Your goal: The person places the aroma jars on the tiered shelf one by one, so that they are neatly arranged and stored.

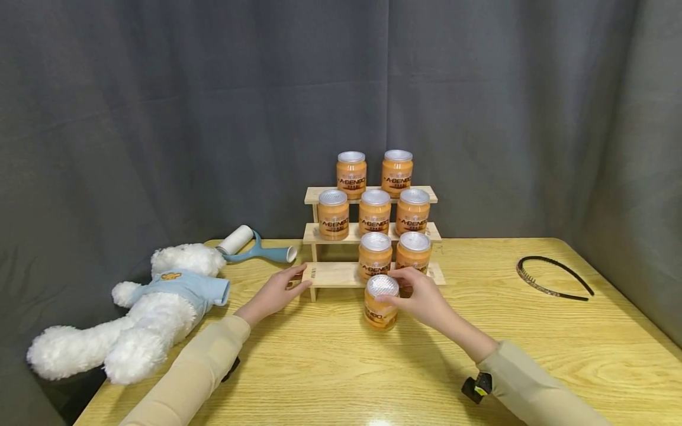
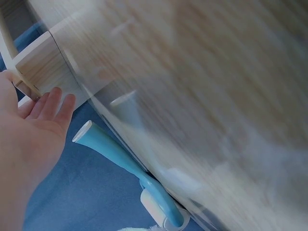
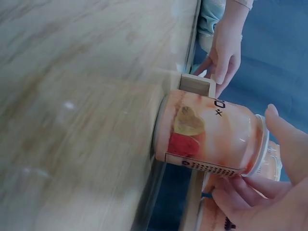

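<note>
In the head view, an orange can [image 1: 380, 312] with a silver lid is upright in front of a three-tier wooden display stand [image 1: 333, 274]. My right hand [image 1: 424, 300] pinches this can near its lid, thumb on the near side and fingers on the right. The right wrist view shows the can [image 3: 216, 132] close to the tabletop; whether it touches is unclear. My left hand [image 1: 273, 294] holds the left end of the lowest shelf between thumb and fingers. Two cans stand on that shelf, several on the middle one, and two on top.
At the left lies a white plush toy [image 1: 160, 316] in a blue shirt. Behind it are a blue-handled lint roller [image 1: 256, 251] and its white roll. A black headband [image 1: 554, 290] lies at the right. A dark curtain [image 1: 240, 106] hangs behind the wooden table [image 1: 319, 367].
</note>
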Demonstrator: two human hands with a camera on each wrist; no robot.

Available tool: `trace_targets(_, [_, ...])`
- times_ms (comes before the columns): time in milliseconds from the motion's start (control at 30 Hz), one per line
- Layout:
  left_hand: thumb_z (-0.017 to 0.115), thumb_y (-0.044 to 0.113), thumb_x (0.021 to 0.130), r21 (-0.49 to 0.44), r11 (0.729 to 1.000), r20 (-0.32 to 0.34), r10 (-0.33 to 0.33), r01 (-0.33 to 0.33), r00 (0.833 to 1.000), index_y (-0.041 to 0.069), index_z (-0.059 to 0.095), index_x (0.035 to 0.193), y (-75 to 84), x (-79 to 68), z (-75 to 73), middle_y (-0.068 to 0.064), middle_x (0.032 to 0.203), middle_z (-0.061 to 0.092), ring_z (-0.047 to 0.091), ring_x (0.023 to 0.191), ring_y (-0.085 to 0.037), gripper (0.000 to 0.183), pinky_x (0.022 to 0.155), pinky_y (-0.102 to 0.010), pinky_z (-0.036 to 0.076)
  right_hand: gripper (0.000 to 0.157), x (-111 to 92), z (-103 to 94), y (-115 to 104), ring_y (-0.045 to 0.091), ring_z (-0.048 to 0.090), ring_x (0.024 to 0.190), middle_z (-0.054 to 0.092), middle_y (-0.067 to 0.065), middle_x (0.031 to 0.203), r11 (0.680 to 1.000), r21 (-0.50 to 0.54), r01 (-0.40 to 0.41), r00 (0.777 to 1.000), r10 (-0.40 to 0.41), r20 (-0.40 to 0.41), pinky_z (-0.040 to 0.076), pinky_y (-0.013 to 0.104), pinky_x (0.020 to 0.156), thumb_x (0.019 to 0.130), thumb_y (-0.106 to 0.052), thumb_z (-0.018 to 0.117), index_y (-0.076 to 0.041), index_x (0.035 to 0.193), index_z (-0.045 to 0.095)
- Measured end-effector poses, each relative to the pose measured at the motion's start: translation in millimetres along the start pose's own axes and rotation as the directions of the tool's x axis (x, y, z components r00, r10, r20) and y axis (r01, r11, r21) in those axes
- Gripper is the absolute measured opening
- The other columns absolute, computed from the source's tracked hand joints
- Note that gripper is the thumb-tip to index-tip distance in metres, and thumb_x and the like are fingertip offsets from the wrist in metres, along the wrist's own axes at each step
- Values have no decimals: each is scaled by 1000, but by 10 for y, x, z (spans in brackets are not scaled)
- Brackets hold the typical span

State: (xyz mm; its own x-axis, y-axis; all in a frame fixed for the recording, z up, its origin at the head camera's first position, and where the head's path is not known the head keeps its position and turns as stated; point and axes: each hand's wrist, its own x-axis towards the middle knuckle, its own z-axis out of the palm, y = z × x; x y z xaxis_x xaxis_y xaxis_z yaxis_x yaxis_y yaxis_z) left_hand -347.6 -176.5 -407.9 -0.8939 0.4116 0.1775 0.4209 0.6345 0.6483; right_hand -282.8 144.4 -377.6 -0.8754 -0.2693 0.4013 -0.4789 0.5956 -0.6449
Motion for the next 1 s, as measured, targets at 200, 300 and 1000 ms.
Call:
trace_targets(200, [52, 40, 96, 5, 1000, 5, -2, 2, 1000, 7, 33, 146, -3, 22, 6, -15, 147, 38, 48, 127, -32, 63, 105, -46, 42, 60, 5, -6, 5, 23, 61, 94, 58, 14, 108, 1000, -6, -25, 998, 26, 63, 56, 41, 79, 74, -32, 80, 1, 118, 59])
trace_targets(300, [52, 38, 96, 5, 1000, 8, 1, -1, 1000, 6, 33, 146, 7, 39, 2, -15, 147, 37, 47, 127, -32, 63, 105, -46, 42, 58, 7, -47, 14, 23, 59, 94, 54, 12, 104, 1000, -1, -14, 994, 14, 111, 55, 41, 79, 76, -32, 79, 0, 120, 59])
trace_targets(1000, [51, 40, 96, 9, 1000, 7, -6, 6, 1000, 7, 33, 146, -27, 22, -1, -13, 148, 38, 48, 127, -31, 63, 106, -45, 42, 74, -174, -126, -11, 34, 55, 118, 55, 17, 129, 991, 113, -72, 945, 31, 325, 47, 50, 98, 81, -35, 74, -1, 138, 42])
